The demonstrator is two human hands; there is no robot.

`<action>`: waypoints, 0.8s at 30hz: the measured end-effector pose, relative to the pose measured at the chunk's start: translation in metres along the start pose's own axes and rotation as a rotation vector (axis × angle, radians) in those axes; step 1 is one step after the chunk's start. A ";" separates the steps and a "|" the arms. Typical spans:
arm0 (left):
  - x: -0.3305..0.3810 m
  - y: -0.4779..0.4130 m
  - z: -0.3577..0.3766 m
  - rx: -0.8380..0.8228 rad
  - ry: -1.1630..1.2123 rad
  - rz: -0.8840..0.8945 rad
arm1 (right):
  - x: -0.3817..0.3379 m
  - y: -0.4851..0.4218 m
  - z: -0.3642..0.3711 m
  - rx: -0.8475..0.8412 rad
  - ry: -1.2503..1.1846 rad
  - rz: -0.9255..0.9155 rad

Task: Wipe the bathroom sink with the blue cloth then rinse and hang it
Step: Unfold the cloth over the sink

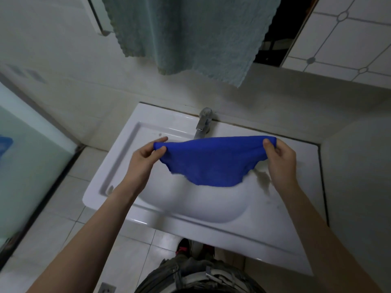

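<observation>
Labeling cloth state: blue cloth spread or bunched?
Spread. The blue cloth hangs stretched between the left hand and right hand, each pinching a top corner.

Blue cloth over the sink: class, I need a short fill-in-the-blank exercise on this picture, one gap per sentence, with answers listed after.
1. The blue cloth is held stretched between ____ hands.
2. The left hand and right hand each pinch an upper ____ of the cloth.
3. The cloth hangs above the white ____.
4. On the wall above the tap hangs a pale green ____.

Answers: two; corner; sink; towel
</observation>
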State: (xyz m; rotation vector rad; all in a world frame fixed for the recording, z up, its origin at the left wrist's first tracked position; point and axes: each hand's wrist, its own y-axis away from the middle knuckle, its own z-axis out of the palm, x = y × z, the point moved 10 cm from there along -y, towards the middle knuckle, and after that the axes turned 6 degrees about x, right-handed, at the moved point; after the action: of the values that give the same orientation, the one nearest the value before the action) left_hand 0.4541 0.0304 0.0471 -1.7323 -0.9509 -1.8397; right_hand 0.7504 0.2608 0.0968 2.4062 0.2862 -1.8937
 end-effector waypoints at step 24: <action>-0.017 -0.059 0.000 0.120 -0.404 0.015 | 0.057 -0.020 0.038 0.009 0.026 0.150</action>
State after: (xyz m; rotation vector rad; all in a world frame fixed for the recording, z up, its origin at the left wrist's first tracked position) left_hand 0.4137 0.0680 0.0191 -2.0677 -1.1682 -1.4145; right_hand 0.7229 0.2799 0.0341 2.3855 0.0957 -1.8050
